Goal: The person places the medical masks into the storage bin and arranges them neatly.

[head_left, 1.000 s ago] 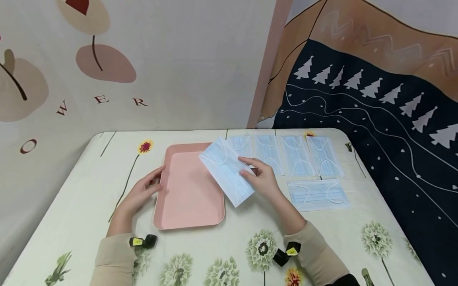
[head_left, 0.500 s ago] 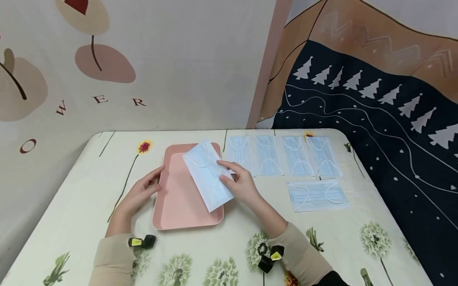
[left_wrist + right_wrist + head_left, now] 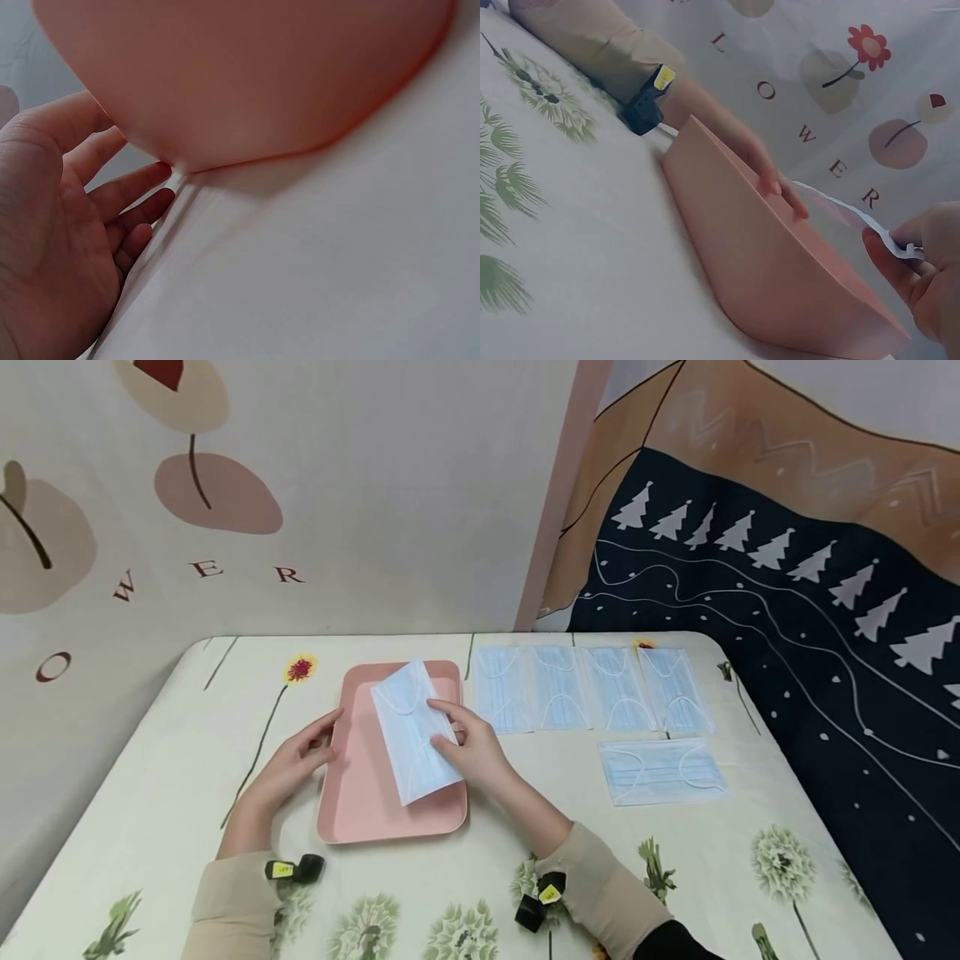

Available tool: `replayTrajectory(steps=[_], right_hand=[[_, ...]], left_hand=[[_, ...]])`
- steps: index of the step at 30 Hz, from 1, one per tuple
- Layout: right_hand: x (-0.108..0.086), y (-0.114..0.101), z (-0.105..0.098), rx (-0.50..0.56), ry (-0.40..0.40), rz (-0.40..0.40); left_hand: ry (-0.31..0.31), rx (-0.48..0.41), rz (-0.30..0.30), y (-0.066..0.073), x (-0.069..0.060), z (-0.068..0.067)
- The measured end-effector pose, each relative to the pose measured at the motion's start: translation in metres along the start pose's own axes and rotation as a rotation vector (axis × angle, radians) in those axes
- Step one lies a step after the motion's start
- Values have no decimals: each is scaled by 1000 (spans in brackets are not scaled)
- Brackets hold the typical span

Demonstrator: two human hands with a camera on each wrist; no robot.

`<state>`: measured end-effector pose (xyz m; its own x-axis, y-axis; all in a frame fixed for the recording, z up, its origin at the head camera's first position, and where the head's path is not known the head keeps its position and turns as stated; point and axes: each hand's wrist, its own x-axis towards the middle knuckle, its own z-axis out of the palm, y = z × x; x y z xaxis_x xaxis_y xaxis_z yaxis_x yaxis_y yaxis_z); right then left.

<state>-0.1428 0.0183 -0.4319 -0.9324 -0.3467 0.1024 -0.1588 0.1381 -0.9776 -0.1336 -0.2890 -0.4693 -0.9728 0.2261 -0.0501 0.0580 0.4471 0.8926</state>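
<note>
My right hand [image 3: 477, 745] pinches a light-blue face mask [image 3: 411, 727] by its right edge, thumb in front. The mask is held slanted over the shallow pink tray [image 3: 356, 806]; in the right wrist view the mask [image 3: 851, 212] is above the rim, apart from the tray floor. At the tray's left side, my left hand [image 3: 291, 774] holds the rim. The left wrist view shows the left hand [image 3: 67, 217] with thumb and index finger passing behind the edge of the tray [image 3: 240, 90], the other fingers loosely bent outside it.
Several face masks [image 3: 561, 687] lie upright in a row behind and right of the tray. Another mask [image 3: 663, 771] lies crosswise in front of that row. The flower-patterned tablecloth [image 3: 600, 877] covers the table, and a wall hanging [image 3: 405, 527] rises behind it.
The right hand has carried the mask leftward, from over the tray's right edge to above its middle. The leftmost mask in the row is now uncovered. My left hand stays at the tray.
</note>
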Motion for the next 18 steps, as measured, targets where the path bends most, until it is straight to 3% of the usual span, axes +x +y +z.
replayTrajectory(steps=[3,10,18], right_hand=[[3,3,5,-29,-10,-24],[10,3,16,-22,-51,28],[20,3,26,-117,-78,34]], left_hand=[[2,11,0,2,-1,0],[1,-7,-4,4,0,0],[4,-7,1,2,0,0]])
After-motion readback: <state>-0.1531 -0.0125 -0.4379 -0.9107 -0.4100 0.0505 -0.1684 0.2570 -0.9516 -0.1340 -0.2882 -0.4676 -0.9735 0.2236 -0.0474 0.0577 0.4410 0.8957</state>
